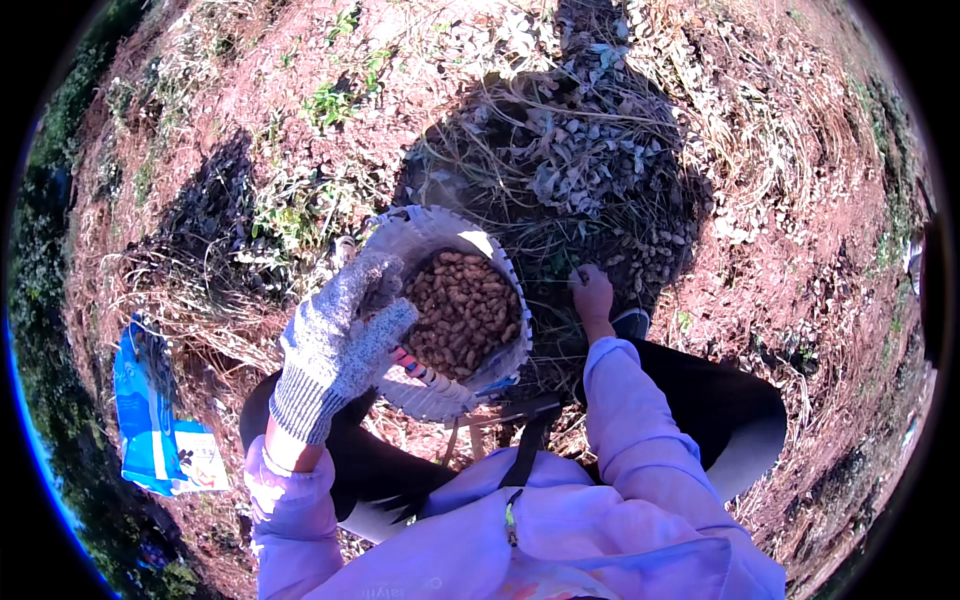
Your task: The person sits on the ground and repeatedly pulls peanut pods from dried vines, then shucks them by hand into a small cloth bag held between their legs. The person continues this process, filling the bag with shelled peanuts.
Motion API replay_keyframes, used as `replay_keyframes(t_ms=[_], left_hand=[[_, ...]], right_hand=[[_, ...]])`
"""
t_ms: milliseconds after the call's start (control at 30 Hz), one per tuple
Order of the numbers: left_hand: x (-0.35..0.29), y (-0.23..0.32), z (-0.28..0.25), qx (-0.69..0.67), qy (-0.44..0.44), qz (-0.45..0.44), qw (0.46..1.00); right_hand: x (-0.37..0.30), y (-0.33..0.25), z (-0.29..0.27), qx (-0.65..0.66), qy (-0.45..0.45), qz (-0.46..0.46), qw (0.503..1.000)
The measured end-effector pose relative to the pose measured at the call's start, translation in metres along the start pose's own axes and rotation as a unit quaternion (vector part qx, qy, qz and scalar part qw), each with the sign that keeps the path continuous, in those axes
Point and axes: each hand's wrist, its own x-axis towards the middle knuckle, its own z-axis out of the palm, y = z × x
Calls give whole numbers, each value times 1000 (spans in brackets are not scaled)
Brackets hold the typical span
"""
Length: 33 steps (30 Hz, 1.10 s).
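A pale woven basket [392,392] stands between my legs, partly filled with brown unshelled peanuts [465,310]. A handle wrapped in pink, white and dark bands [428,374] crosses its near left side. My left hand [345,328], in a grey speckled knit glove, is over the basket's left rim. Its thumb and curved fingers are apart, with nothing visible between them. My bare right hand [592,290] is to the right of the basket, low over the shaded dry plants. Its fingers are closed together; whatever they hold is too small to make out.
Dried peanut plants [570,150] lie heaped beyond the basket, partly in my shadow. Loose peanuts [655,255] lie on the ground right of my right hand. A blue and white bag [150,420] is at the left. Reddish soil with dry stalks surrounds me.
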Motion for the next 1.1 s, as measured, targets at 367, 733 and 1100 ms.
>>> replay_keyframes(t_ms=[367, 733, 1100], left_hand=[[-7, 0, -6, -14, 52, 146, 988], [-15, -6, 0, 52, 112, 140, 983], [-15, -11, -6, 45, 137, 161, 976]], right_hand=[[-49, 1, -47, -200, -301, -111, 926], [-58, -21, -59, -182, -115, -34, 976], [-69, -41, -66, -239, -64, -65, 967]])
